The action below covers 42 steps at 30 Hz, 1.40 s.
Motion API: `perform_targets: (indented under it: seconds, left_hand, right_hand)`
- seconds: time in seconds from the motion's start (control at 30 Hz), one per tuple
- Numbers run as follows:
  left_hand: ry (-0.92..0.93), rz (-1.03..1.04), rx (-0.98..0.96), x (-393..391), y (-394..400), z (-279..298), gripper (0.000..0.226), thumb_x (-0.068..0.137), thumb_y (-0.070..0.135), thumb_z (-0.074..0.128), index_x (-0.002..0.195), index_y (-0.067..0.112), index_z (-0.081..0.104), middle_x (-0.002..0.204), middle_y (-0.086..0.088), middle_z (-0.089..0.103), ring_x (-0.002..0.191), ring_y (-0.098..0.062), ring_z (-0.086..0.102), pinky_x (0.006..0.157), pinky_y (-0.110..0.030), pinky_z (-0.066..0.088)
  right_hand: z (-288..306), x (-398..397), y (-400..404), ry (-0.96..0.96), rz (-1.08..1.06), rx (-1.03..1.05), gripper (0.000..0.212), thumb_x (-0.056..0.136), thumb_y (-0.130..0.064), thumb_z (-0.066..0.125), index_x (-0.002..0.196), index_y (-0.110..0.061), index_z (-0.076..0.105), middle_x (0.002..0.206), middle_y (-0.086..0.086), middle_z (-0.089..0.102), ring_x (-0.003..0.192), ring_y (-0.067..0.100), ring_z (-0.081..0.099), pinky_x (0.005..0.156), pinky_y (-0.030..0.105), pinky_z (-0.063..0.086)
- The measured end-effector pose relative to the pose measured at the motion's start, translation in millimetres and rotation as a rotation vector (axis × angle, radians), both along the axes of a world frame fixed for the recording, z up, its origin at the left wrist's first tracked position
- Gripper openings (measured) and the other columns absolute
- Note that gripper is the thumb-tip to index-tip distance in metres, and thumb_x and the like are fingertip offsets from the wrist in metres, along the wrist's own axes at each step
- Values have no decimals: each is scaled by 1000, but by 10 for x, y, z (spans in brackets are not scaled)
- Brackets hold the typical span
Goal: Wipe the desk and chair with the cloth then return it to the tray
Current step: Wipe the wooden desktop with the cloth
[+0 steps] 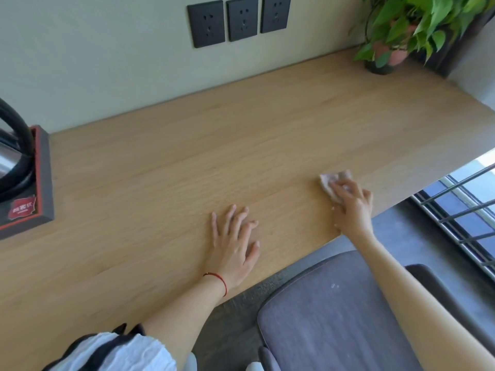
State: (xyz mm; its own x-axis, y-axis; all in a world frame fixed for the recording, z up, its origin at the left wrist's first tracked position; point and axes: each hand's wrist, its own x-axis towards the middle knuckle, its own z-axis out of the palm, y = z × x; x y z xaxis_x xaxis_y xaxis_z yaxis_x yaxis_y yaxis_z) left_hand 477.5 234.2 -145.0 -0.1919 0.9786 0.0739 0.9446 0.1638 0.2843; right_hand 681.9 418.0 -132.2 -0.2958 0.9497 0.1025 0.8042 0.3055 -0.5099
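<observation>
A pale pinkish cloth (330, 180) lies bunched on the light wooden desk (166, 167) near its right front edge. My right hand (351, 207) presses down on the cloth, fingers over its near part. My left hand (233, 242) rests flat on the desk with fingers spread and holds nothing; a red string circles its wrist. The grey padded chair (334, 311) stands below the desk's front edge, under my right forearm. A dark tray with a red rim (44, 178) sits at the far left of the desk.
A steel kettle with a black handle (10, 162) and a red packet (22, 208) sit in the tray. A potted green plant (401, 30) stands at the back right corner. Three black wall sockets (241, 20) are above the desk. A window railing (460, 215) is on the right.
</observation>
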Motion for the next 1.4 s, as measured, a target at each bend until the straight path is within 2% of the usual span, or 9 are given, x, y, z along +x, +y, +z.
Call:
perform_targets:
  seconds: [0.1,0.37,0.47,0.57,0.63,0.9,1.0,1.17,1.4]
  left_hand:
    - [-3,-2,-11,-8,-11,0,41,87,40,34,120,22,51,144,-6,41,142,-27,20,112,-61,8]
    - [24,31,-85,-123,-253,-8,56,89,43,29,138,18,39,150,-16,32,140,-34,22,110,-63,13]
    - [77,15,-117,-257,-404,-1,58,93,51,11,144,28,27,153,-13,27,141,-35,17,109,-65,12]
    - [85,32,-145,-267,-391,33,56,92,51,15,145,33,21,155,-11,22,142,-34,11,110,-66,10]
    - [67,46,-148,-254,-389,35,55,91,51,20,144,35,22,155,-9,21,143,-32,9,112,-64,7]
    - [36,47,-111,-260,-405,2,52,89,48,28,140,36,31,154,-6,25,143,-28,12,113,-62,8]
    - [39,48,-100,-275,-405,-12,53,90,49,27,142,37,26,154,-7,25,143,-28,11,113,-60,5]
    - [44,41,-115,-264,-381,20,54,89,49,26,141,37,27,154,-7,24,143,-29,11,113,-61,5]
    - [93,46,-117,-232,-390,32,57,87,49,22,141,32,32,154,-8,24,143,-30,12,113,-62,9]
  right_hand:
    - [41,-364,51,-4,-147,-12,57,82,12,45,130,-18,54,146,6,39,118,38,32,102,50,35]
    - [4,-276,-973,-29,501,87,55,75,4,52,125,-19,59,135,5,54,109,28,43,88,46,49]
    - [52,5,-500,-49,352,92,67,71,18,52,126,-19,59,136,13,53,110,34,46,93,48,43]
    - [58,-104,-82,-10,-46,-8,61,77,16,48,128,-18,57,141,11,46,116,41,38,99,49,37]
    - [52,-373,-170,11,-101,-21,57,80,13,46,128,-17,57,142,6,43,117,39,33,100,55,36]
    - [-18,-308,-991,-44,614,109,56,76,5,52,125,-21,59,132,6,55,106,32,48,86,45,49]
    - [13,106,-382,-61,312,87,66,67,21,51,121,-14,63,132,14,56,101,43,49,89,50,44]
    - [56,-76,-41,-33,-88,15,61,77,18,45,124,-18,60,141,8,49,110,38,37,93,44,35]
    - [31,-466,-1131,-33,487,50,57,77,15,50,122,-17,61,135,6,55,100,38,47,84,53,48]
